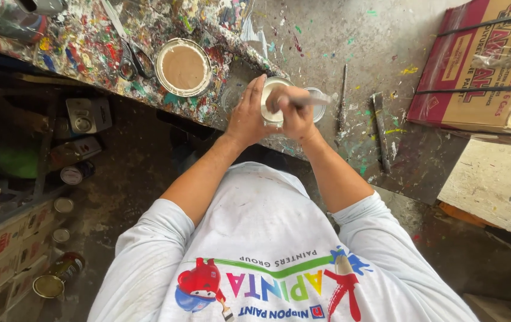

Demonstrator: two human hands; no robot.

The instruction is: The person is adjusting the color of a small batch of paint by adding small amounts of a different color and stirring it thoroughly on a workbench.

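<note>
Paint-splattered bench [351,53]: am watching left hand [248,116] wrapping white paint can [273,98]; right hand [296,116] fisting stick [309,101], shaft pointing rightward over can.

Even daylight, fairly bright, strongest along the right side on the grey floor [476,179] and white shirt [267,238]. Under the desk's [88,48] near edge it goes dim, shelf items murky. Shadows soft, no hard glare. Right hand [296,116] and stick [309,101] motion-blurred. Wide-angle bending at frame edges; boxes at left soft.
</note>
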